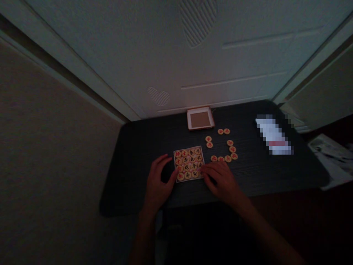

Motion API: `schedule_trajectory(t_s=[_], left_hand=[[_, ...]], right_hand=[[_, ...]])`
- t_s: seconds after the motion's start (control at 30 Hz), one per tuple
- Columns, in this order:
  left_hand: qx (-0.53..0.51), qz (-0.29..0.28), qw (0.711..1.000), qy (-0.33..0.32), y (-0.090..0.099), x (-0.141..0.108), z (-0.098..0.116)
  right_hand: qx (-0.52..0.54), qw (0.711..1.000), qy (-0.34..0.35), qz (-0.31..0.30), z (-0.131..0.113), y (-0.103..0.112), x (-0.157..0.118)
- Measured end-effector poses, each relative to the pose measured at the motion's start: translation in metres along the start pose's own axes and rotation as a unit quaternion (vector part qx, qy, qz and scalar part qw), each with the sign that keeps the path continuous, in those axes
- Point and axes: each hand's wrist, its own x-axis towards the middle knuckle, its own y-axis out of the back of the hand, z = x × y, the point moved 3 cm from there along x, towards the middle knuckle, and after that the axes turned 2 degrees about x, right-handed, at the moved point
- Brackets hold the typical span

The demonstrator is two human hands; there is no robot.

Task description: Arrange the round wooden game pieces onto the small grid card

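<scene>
A shallow square box [189, 181] on the dark table holds rows of round wooden pieces [186, 160] with black and red characters. My left hand [160, 180] rests at the box's left side, fingers apart, thumb at its lower left edge. On the right side, my right hand [220, 178] has its fingertips bent over the box's lower right corner; whether a piece is under them is hidden. Loose round pieces with red characters [227, 158] lie on the table to the right, several in a curved row, with two pairs [209, 142] farther back.
An open, shallow box lid [200, 128] lies at the back of the dark table [138, 147], near the white panel [124, 55]. A blurred white item [274, 136] lies at the table's right. Papers [328, 154] are beyond the right edge.
</scene>
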Motion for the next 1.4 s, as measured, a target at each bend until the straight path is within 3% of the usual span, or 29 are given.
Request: schedule_trajectory(t_s=[0.17,0.3,0.6,0.87,1.2,1.4], left_hand=[[-0.006,-0.041,0.999,-0.008,-0.005,-0.016,-0.006],[0.014,-0.061,0.998,-0.013,-0.01,-0.02,-0.009],[0.037,-0.062,0.997,-0.027,-0.014,-0.018,-0.008],[0.033,-0.062,0.997,-0.022,-0.013,-0.019,-0.007],[0.033,-0.056,0.998,-0.023,-0.013,-0.019,-0.007],[0.032,-0.057,0.998,-0.021,-0.013,-0.019,-0.006]], right_hand=[[0.024,0.999,0.013,0.034,-0.003,0.007,-0.001],[0.016,0.996,-0.018,0.088,0.006,0.021,-0.006],[-0.088,0.988,-0.093,0.081,0.041,0.06,-0.027],[-0.138,0.974,-0.135,0.121,0.061,0.082,-0.033],[-0.124,0.991,-0.034,0.025,0.057,0.062,-0.018],[-0.149,0.988,-0.013,-0.028,0.057,0.052,-0.022]])
